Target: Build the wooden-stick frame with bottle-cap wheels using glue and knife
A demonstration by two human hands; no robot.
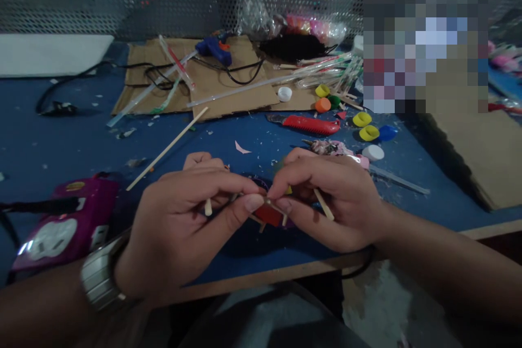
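Observation:
My left hand (191,212) and my right hand (326,201) meet over the near edge of the blue table (49,141). Together they pinch a small craft piece (267,212) made of thin wooden sticks and a red part. Short stick ends poke out below my left fingers and from my right palm. Both hands have their fingers closed around it. A metal wristwatch (100,274) sits on my left wrist. Most of the piece is hidden by my fingers.
A long wooden stick (167,148), a red utility knife (308,124), several coloured bottle caps (362,122), a blue glue gun (214,49) on cardboard (216,87), drinking straws (326,68), and a purple power strip (65,225) lie around. A mesh wall stands behind.

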